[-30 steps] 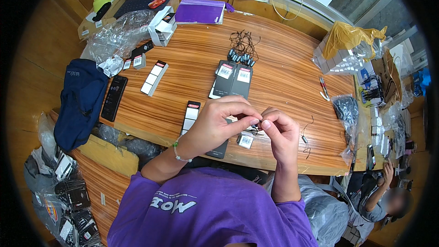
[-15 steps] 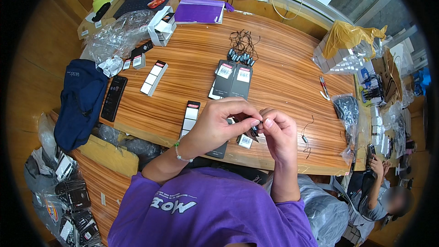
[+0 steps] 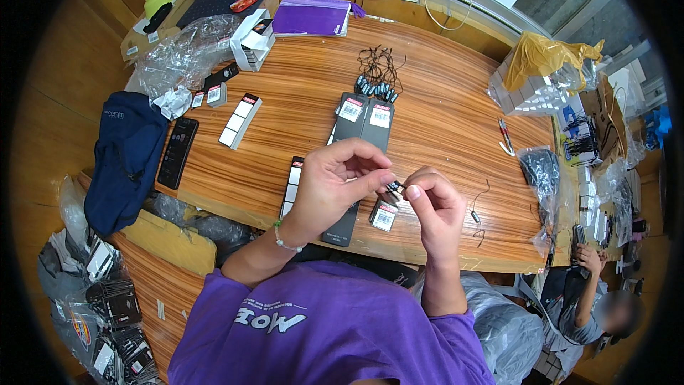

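Close together over the near part of the table, both my hands are closed in a pinch. My left hand (image 3: 331, 184) and my right hand (image 3: 436, 203) hold a short black cord with a small dark seal (image 3: 393, 186) between their fingertips. Below them lie a small tag with a white barcode label (image 3: 385, 216) and a long dark grey tag (image 3: 342, 227), partly hidden by my left hand. Beyond are more dark grey tags (image 3: 375, 132), topped by a tangle of black cords (image 3: 381, 64) with several teal-and-black seals.
One loose cord with a seal (image 3: 475, 217) lies right of my hands. Stacked label cards (image 3: 240, 121), a phone (image 3: 178, 153) and a navy pouch (image 3: 122, 150) are at left. Small snips (image 3: 505, 137) and bagged white boxes (image 3: 531, 85) stand right. A co-worker's hand (image 3: 588, 259) shows far right.
My hands have drawn slightly apart, so the cord and its small seal now show between the fingertips. My left hand has shifted a little up and left.
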`<move>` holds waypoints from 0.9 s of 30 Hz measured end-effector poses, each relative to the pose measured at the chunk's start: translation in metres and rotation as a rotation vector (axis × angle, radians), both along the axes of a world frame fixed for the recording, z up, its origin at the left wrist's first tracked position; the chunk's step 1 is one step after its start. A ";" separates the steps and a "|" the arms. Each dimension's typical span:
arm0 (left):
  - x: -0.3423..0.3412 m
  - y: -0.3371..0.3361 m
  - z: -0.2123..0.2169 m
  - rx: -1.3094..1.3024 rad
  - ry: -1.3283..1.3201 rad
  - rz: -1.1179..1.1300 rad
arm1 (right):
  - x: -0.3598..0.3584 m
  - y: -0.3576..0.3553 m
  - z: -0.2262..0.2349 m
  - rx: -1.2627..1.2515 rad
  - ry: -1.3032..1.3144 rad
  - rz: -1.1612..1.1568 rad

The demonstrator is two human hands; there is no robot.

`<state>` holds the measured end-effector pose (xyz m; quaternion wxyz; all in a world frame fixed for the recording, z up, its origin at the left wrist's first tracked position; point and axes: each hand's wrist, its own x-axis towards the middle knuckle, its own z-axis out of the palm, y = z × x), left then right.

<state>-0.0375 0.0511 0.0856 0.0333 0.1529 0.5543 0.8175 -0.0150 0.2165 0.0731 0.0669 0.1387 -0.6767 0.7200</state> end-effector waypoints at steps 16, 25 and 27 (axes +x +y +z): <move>0.004 0.010 -0.014 0.102 -0.032 0.012 | 0.002 -0.008 -0.005 -0.076 0.001 -0.106; 0.001 0.013 -0.017 0.113 0.002 0.087 | 0.001 -0.009 -0.006 0.074 0.126 -0.166; 0.001 0.013 -0.017 0.104 0.007 0.079 | 0.001 -0.009 -0.006 0.063 0.112 -0.170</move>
